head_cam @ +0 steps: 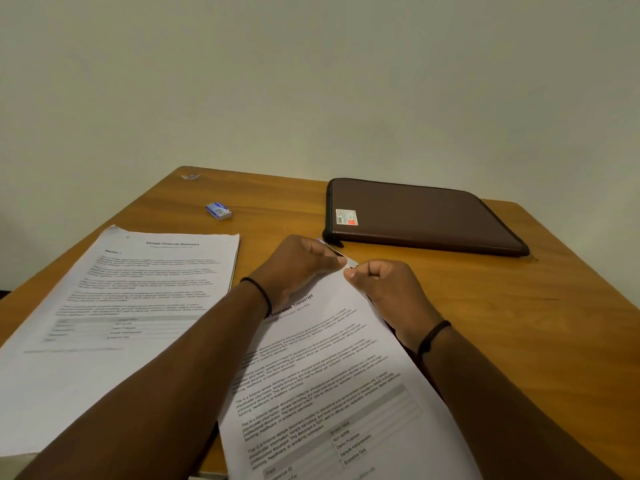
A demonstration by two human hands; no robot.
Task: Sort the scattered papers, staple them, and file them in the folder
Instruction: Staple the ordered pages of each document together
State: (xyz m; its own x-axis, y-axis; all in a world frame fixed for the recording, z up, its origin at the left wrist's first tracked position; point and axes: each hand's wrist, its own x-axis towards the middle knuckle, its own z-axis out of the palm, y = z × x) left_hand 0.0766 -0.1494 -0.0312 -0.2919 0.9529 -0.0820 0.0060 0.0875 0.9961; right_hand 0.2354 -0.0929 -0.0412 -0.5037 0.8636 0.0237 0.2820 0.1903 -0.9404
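While both hands work at its top corner, the Education Transcript set (332, 368) lies on the wooden table (519, 306) right in front of the person, angled to the right, with the Financial Statement stack (138, 289) beside it on the left and the closed brown zip folder (415, 216) farther back on the right. The left hand (298, 268) is curled tight around a small stapler (341, 255), of which only a sliver of metal and a purple tip show. The right hand (384, 289) has its fingers folded in and pinches the paper corner just beside the stapler's mouth. These sheets look light, limp and slippery against one another, so I would judge the corner is best held pinched flat near the staple point, or the pages will fan apart. How many pages are in the set, and whether a staple has gone in, cannot be seen. A small blue staple box (219, 210) sits near the far edge; its print is unreadable.
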